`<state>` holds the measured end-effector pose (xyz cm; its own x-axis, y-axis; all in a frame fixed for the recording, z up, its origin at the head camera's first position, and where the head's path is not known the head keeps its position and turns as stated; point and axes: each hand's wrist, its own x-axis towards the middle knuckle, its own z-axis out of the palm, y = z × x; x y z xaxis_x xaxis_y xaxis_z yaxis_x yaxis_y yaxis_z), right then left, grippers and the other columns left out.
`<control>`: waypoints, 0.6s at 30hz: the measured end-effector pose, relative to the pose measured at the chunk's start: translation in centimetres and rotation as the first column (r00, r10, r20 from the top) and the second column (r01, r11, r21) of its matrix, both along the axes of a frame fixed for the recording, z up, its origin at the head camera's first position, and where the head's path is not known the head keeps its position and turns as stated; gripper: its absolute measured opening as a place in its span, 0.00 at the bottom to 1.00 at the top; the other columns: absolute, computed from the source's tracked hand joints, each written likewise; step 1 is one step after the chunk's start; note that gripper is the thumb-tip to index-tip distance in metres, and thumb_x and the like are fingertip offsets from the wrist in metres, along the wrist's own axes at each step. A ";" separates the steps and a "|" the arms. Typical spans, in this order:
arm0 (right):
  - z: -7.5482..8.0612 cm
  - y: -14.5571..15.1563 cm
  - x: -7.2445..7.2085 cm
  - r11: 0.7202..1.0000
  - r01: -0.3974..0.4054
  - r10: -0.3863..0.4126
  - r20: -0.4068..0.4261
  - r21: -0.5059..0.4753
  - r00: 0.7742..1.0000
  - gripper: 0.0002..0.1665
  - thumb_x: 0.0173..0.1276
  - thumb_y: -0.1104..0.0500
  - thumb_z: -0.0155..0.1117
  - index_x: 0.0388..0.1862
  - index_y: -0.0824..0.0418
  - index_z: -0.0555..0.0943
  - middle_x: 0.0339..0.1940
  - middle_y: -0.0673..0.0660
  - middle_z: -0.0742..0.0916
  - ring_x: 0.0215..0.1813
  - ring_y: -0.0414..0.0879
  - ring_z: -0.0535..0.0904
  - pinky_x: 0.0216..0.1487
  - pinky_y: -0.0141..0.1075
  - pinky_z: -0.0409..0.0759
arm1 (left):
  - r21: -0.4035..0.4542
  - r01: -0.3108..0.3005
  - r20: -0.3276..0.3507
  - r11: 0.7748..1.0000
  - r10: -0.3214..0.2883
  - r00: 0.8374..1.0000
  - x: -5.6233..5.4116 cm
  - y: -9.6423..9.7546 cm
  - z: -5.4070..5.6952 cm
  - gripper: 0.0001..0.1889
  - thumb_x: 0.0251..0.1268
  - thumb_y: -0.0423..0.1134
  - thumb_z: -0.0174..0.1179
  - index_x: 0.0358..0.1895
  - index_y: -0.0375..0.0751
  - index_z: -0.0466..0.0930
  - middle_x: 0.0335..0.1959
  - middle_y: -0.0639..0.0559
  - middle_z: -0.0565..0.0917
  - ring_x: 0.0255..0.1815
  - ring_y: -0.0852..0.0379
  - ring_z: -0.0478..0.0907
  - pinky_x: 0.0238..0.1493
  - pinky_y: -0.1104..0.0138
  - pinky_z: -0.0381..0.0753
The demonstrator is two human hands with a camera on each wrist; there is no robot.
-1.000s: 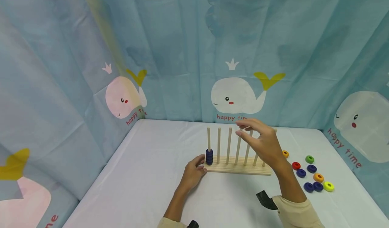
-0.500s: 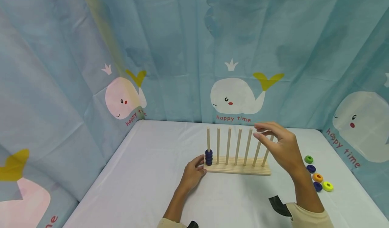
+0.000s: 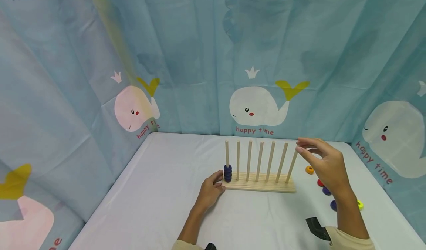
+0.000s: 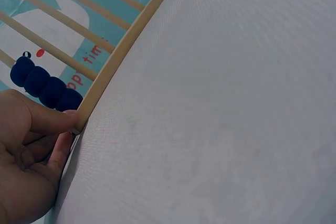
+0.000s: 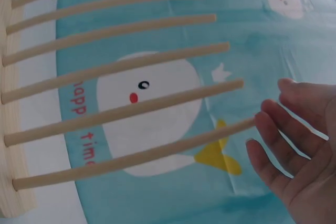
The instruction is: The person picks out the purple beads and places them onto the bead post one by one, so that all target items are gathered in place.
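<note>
Head view, clock centred on the wooden peg rack (image 3: 259, 186): it sits on a white tablecloth (image 3: 156, 191), seven pegs standing in a row from 9 to 3 o'clock. Four dk-blue stacked beads (image 3: 227, 173) are at the foot of the 9 o'clock peg. Person's L hand (image 3: 210, 189), approx 8–9 o'clock, pinches that end of the rack's base btwn thumb & fingers, close by the stack. R hand (image 3: 327, 165) is raised at approx 3 o'clock, fingers spread & lightly bent, right by the tip of the end peg (image 3: 291, 165); can't tell if fingertip & peg touch. Loose beads lie past the rack, some partly hidden by R hand/forearm: orange bead (image 3: 309, 169) at 3, then red bead (image 3: 320, 183), two blue beads (image 3: 327, 191) & yellow bead (image 3: 360, 205) btwn 3 & 4. Beige sleeve (image 3: 349, 239) w/ black strap piece (image 3: 317, 228) at approx 4. Behind, at 12: blue whale-print curtain (image 3: 186, 57).
</note>
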<state>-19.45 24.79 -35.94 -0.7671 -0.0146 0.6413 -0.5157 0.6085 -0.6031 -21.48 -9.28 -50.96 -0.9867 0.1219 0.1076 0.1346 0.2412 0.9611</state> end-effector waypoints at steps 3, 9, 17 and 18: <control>-0.4 0.6 0.1 1.000 0.013 -0.012 0.027 -0.013 1.000 0.21 0.64 0.60 0.70 0.57 0.52 0.82 0.48 0.49 0.85 0.49 0.34 0.78 0.56 0.20 0.70 | -0.003 0.005 0.006 1.000 -0.005 1.000 0.7 0.2 1.4 0.29 0.60 0.21 0.57 0.68 0.27 0.65 0.62 0.31 0.73 0.59 0.37 0.75 0.57 0.56 0.78; -1.4 1.9 0.0 0.997 0.076 -0.074 0.088 -0.014 0.993 0.21 0.66 0.55 0.68 0.59 0.50 0.81 0.49 0.50 0.85 0.48 0.33 0.77 0.53 0.20 0.69 | -0.006 0.012 0.013 1.000 -0.012 1.000 1.1 0.3 2.2 0.30 0.60 0.20 0.56 0.68 0.26 0.65 0.62 0.31 0.73 0.59 0.36 0.74 0.57 0.58 0.79; -2.4 3.3 -0.4 0.989 0.151 -0.150 0.112 0.004 0.982 0.21 0.68 0.51 0.65 0.59 0.53 0.82 0.48 0.54 0.86 0.47 0.26 0.75 0.49 0.13 0.69 | -0.022 -0.002 -0.002 1.000 0.002 1.000 -0.6 -0.1 -1.1 0.31 0.60 0.24 0.60 0.69 0.34 0.66 0.63 0.38 0.75 0.58 0.44 0.76 0.56 0.63 0.79; -2.5 3.5 -0.4 0.987 0.159 -0.159 0.119 0.005 0.980 0.21 0.68 0.50 0.65 0.59 0.54 0.82 0.48 0.54 0.86 0.47 0.25 0.75 0.49 0.12 0.68 | -0.021 -0.002 0.000 1.000 0.002 1.000 -0.7 -0.1 -1.3 0.31 0.60 0.24 0.60 0.69 0.35 0.66 0.63 0.39 0.75 0.59 0.45 0.76 0.56 0.64 0.79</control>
